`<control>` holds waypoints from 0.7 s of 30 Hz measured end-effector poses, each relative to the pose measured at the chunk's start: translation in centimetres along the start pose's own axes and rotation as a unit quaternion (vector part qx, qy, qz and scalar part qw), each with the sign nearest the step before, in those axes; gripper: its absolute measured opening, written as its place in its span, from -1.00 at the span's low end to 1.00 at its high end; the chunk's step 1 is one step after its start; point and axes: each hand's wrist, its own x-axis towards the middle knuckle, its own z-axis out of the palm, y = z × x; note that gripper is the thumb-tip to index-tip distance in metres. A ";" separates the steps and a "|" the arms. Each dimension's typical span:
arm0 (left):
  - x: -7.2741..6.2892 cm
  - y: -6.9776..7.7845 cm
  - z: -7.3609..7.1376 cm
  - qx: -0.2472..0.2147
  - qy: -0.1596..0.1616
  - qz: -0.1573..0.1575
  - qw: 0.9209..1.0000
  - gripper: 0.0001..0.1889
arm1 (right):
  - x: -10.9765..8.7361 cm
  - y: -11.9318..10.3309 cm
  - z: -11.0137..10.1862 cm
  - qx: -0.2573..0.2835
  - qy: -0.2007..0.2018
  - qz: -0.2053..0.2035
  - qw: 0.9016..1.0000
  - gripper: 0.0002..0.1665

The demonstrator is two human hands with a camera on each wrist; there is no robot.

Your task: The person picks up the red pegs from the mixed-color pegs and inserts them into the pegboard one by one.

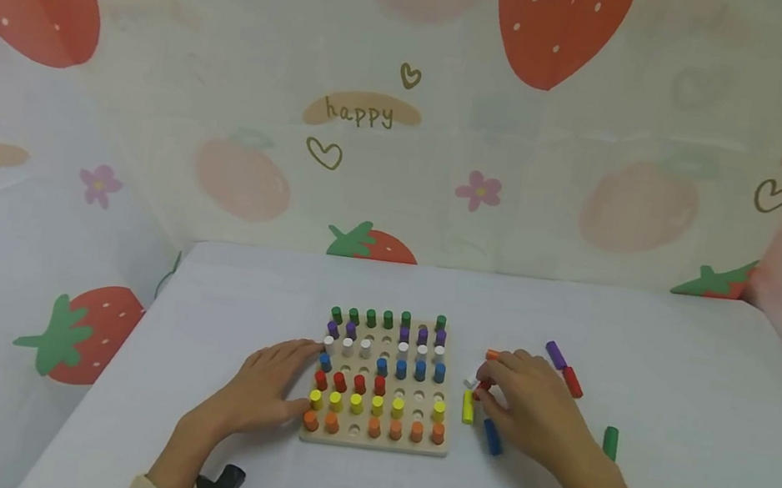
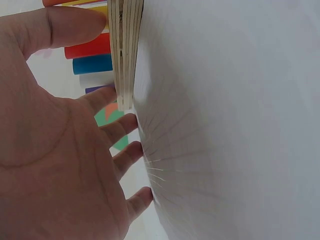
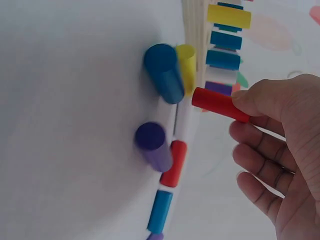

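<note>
A wooden pegboard (image 1: 372,446) holds rows of coloured pegs, green at the far side and orange at the near side. The red row is filled on its left, with bare holes on its right. My left hand (image 1: 271,386) rests along the board's left edge, thumb and index fingertip against its side, the other fingertips on the cloth. To the right of the board, my right hand (image 1: 527,399) pinches a red peg (image 3: 215,104) between thumb and index finger, its other fingers loosely bent. In the right wrist view the peg appears above the loose pegs, tilted slightly.
Around the right hand lie loose pegs: yellow (image 1: 468,407), blue (image 1: 493,437), white (image 1: 470,381) and orange (image 1: 492,354). Farther right are a purple peg (image 1: 556,355), a red one (image 1: 573,382) and a green one (image 1: 610,443). A white cloth (image 1: 265,276) covers the table.
</note>
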 end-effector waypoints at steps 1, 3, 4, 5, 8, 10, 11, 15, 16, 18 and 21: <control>0.0 0.0 0.0 0.000 0.000 0.001 1.000 -0.16 | 0.1 -0.1 0.0 0.000 0.001 -0.004 1.000 -0.81; 0.0 -0.1 0.0 0.000 0.001 0.002 1.000 -0.16 | 0.5 -0.4 0.1 -0.004 0.001 -0.011 1.000 -0.82; 0.0 -0.1 0.0 0.000 0.002 0.002 1.000 -0.16 | 0.6 -0.6 0.2 -0.005 0.000 -0.015 1.000 -0.82; 0.0 -0.1 0.0 0.000 0.002 0.001 1.000 -0.15 | 0.8 -0.7 0.2 -0.006 -0.002 -0.018 1.000 -0.83; -0.1 0.0 0.0 -0.002 0.003 0.000 1.000 -0.15 | 1.3 -1.2 0.3 -0.009 -0.009 -0.025 1.000 -0.82; -0.1 0.0 0.0 -0.002 0.003 0.000 1.000 -0.16 | 1.6 -1.6 0.3 -0.004 -0.016 -0.025 1.000 -0.82; -0.1 0.0 0.0 -0.002 0.003 0.000 1.000 -0.16 | 1.7 -1.7 0.3 -0.001 -0.018 -0.026 1.000 -0.81; 0.0 -0.1 -0.1 0.000 0.003 0.002 1.000 -0.16 | 2.3 -2.5 0.3 0.007 -0.022 -0.034 0.999 -0.81; 0.0 -0.1 -0.1 0.000 0.002 0.003 1.000 -0.16 | 2.4 -2.7 0.3 0.008 -0.024 -0.036 0.999 -0.80; 0.0 -0.1 -0.1 0.000 0.002 0.003 1.000 -0.16 | 2.7 -3.1 0.4 0.008 -0.027 -0.041 0.999 -0.80; 0.0 -0.1 0.0 -0.001 0.002 0.004 1.000 -0.15 | 3.2 -3.8 0.7 0.012 -0.038 -0.044 0.998 -0.78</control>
